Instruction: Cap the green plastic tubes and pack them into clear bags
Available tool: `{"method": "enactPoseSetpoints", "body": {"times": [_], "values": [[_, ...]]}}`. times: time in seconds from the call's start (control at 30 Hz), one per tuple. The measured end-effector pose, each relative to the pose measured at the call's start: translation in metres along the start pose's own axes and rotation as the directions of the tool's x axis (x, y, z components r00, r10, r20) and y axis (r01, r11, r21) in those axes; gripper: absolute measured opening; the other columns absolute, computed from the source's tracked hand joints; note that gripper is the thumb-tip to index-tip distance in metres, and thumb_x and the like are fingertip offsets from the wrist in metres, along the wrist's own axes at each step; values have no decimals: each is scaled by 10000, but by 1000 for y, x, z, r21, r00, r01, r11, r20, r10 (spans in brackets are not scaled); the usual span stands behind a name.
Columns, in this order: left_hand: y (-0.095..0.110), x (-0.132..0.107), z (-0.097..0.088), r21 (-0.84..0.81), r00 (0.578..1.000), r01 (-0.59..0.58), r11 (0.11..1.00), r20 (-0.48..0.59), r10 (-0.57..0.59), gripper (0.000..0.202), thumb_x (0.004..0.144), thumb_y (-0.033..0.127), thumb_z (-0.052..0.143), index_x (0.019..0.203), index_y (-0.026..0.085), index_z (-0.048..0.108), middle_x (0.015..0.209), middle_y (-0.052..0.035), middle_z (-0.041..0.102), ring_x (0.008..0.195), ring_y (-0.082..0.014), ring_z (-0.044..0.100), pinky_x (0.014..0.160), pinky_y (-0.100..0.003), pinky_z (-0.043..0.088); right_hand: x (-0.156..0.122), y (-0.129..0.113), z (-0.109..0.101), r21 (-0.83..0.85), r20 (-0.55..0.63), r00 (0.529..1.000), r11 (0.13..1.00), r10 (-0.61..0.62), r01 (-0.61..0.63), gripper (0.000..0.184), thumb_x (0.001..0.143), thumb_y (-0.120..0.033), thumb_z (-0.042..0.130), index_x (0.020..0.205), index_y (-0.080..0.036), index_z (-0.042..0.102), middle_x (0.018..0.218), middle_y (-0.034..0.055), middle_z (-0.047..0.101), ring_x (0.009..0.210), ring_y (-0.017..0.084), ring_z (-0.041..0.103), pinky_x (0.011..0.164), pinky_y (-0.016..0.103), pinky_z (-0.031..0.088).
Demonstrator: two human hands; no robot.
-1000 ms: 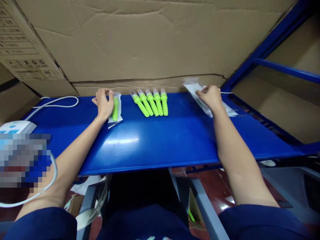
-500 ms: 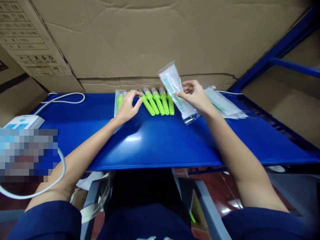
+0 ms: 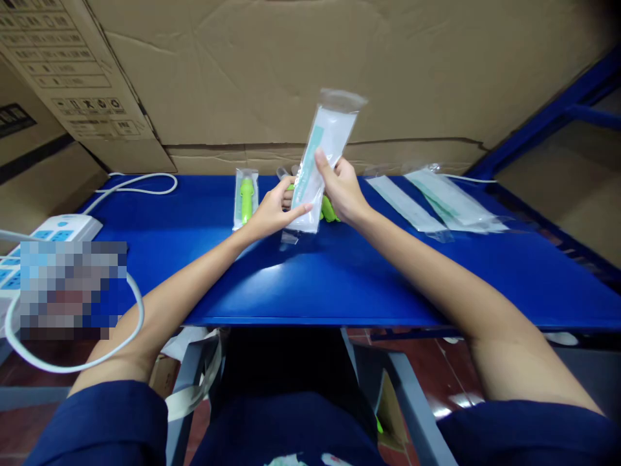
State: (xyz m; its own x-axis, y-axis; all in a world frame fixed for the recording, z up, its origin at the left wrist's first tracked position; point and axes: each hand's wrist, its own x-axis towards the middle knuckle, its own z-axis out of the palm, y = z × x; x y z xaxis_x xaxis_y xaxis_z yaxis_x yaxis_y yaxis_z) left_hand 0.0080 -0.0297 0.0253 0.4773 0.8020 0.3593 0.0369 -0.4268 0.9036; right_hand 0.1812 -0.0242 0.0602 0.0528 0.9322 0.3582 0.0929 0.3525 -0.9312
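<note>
A: And there it was, a clear plastic packet (image 3: 313, 181) up off the blue table (image 3: 272, 298), slanting between both hands, top end leaning right!

B: What did the right hand (image 3: 345, 191) have?

A: A firm pinch! Thumb flat on the front face, about midway up, fingers curled behind the right edge.

B: And the left hand (image 3: 272, 210)?

A: Half-curled at the lower end, thumb laid across the front, fingers bunched by the left edge. Whether they had truly closed on it, this view didn't settle.

B: How did you rate it for handling?

A: Light, I'd judged, with slick, crinkly film. The white insert (image 3: 337, 126) seemed to lend some stiffness, while the clear top end (image 3: 342, 100) looked floppy. Mid-length, through the insert, looked the surest hold; the loose film ends, the poorest.

B: And around it?

A: Green sticks (image 3: 330, 209) lay partly hidden behind, a bagged green stick (image 3: 246, 200) to the left, and more flat packets (image 3: 410, 206) well over to the right!
</note>
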Motion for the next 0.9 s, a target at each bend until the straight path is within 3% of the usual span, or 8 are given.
{"method": "enactPoseSetpoints", "body": {"times": [0.1,0.3,0.4,0.47,0.7,0.8,0.9], "values": [[-3,3,-8,-16,999,36,999,-12,-36,795,746,682,915,1301,232,566,1128,-98,811,1029,-299,824,890,-429,667,23,-1,-6,-76,-68,997,997,-27,22,718,858,-968,620,1032,-271,607,1050,83,742,1187,316,729,868,440,665],[-1,5,-27,-13,981,192,981,24,-192,832,707,581,958,1335,204,563,892,-39,791,828,-242,819,739,-345,643,51,27,-40,-83,-174,984,996,-34,20,651,898,-914,614,913,-268,544,939,66,677,1033,294,735,794,436,631],[5,3,-34,-16,969,237,971,78,-235,884,636,470,1009,1353,192,571,856,-24,777,823,-249,828,784,-357,657,54,38,-50,-8,-194,981,1000,-2,0,612,886,-873,673,888,-281,516,895,56,662,944,259,706,796,438,614],[8,3,-37,-18,969,240,971,60,-239,870,628,399,1015,1353,184,583,865,-25,772,843,-248,829,845,-377,664,56,41,-55,14,-201,980,1000,13,-11,611,903,-870,658,866,-280,504,853,52,647,906,251,703,778,438,606],[4,12,-54,21,969,172,985,-184,-165,597,761,307,943,1248,206,614,841,-7,757,864,-227,815,900,-380,652,73,55,-76,-37,-184,982,998,47,-55,628,1020,-876,492,866,-268,517,689,14,577,850,196,673,750,373,576],[-9,19,-75,26,937,117,993,-335,-102,609,733,346,962,1185,227,572,873,-19,766,885,-235,819,881,-377,650,76,62,-77,-64,-197,980,998,17,-30,678,971,-918,535,795,-265,487,611,-21,491,650,138,555,636,323,486],[-23,26,-97,33,903,75,997,-426,-54,627,698,420,958,1133,246,542,873,-22,761,888,-245,816,837,-371,638,72,60,-71,-17,-153,988,999,27,-30,703,918,-927,611,774,-248,496,635,-15,521,591,121,538,552,286,418]]}}
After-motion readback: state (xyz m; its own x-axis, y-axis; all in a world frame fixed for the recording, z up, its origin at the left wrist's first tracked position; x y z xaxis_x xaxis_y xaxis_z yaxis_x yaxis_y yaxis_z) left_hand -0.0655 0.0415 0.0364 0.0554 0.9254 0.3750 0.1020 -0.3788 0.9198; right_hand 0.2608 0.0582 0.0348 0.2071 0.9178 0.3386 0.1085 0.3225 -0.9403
